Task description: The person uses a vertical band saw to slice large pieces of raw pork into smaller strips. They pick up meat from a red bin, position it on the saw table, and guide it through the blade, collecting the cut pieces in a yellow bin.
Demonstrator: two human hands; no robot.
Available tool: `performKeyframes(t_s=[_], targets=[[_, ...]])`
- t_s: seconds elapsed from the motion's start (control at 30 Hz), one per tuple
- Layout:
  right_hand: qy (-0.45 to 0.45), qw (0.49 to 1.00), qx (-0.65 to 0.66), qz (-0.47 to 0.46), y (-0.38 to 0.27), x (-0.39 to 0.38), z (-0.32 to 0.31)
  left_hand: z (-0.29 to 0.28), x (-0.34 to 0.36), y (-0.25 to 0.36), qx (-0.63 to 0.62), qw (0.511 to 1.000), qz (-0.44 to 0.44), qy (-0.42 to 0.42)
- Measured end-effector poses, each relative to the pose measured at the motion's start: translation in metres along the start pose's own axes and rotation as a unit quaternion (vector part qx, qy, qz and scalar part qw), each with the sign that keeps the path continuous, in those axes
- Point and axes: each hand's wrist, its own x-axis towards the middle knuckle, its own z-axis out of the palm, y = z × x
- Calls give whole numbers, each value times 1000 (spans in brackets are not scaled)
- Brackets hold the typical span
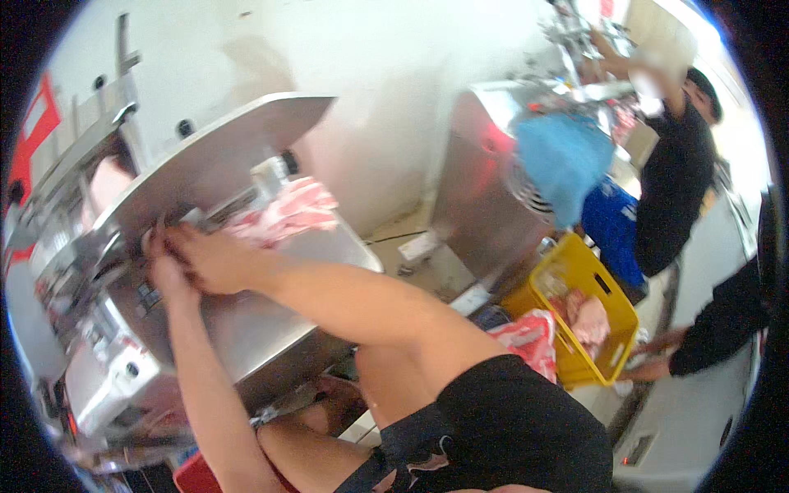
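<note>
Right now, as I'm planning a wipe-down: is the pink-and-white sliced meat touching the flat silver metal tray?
Touching: the head view shows the sliced meat lying on the metal tray.

- Curved plate (246,131), left of frame: smooth, satin-bright metal
- Tray (242,333) below it: glossy metal
- Blue drape (567,160), upper right: matt cloth
- Crate (585,261), right: smooth plastic
- Shorts (518,427), bottom: matt cloth

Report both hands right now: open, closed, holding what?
Left hand: at the metal machine, fingers partly hidden and blurred; open or closed cannot be told.
Right hand: close against the left; grip cannot be told.
</note>
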Motion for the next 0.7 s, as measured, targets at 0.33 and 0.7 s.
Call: performKeyframes(t_s=[0.33,0.7], targets=[[4,979,-147,-142,-3,-10,-12,13,-22,6,75,992,19,103],[74,993,-65,-62,-11,-4,-17,18,-26,19,100,986,76,112]])
